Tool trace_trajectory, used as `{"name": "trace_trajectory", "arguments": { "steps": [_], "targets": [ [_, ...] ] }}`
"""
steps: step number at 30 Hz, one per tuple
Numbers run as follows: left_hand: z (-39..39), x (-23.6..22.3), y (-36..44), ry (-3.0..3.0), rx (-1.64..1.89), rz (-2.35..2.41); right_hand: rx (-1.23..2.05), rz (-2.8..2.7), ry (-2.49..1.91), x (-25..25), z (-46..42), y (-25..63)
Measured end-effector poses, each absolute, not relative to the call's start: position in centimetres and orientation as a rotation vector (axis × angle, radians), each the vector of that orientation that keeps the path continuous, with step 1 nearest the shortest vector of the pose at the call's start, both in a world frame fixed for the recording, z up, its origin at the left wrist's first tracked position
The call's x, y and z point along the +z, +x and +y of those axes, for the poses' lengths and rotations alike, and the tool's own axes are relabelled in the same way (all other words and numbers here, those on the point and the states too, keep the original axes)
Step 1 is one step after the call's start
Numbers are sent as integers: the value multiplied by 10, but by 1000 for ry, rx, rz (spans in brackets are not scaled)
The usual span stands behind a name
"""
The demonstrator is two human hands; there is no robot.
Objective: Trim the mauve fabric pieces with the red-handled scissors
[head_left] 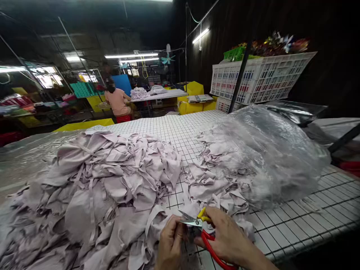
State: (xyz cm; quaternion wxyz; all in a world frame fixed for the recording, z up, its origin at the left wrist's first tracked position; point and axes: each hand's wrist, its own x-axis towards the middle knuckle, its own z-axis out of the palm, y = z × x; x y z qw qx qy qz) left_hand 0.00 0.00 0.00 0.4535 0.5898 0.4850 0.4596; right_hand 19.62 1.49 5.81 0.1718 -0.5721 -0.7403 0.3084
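Observation:
Scissors (198, 222) with red and yellow handles are in my right hand (227, 236), their blades parted and pointing left. The blade tips come up against the fingers of my left hand (170, 240), which is closed in a pinch on a pale lilac fabric piece (157, 221). Exactly what lies between its fingertips is partly hidden. To the left spreads a large heap of lilac fabric pieces (118, 176). A smaller fabric pile (208, 183) lies just beyond my hands, running into a clear plastic bag (270, 150) on the right.
The white table (281, 232) has a black grid. Plastic sheeting (25, 153) covers its left side. White crates (255, 78) stand behind a dark post (240, 75) at right. A person (118, 99) sits at a farther table (165, 95); yellow bags (194, 105) are nearby.

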Motion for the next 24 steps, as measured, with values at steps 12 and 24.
{"name": "trace_trajectory", "arguments": {
  "steps": [12,24],
  "targets": [
    [-3,15,2,1474,1169,1230,843,-2101,-1631,61,14,190],
    [-4,18,1,1525,1111,1240,767,-2168,-1656,61,13,188]
  ]
}}
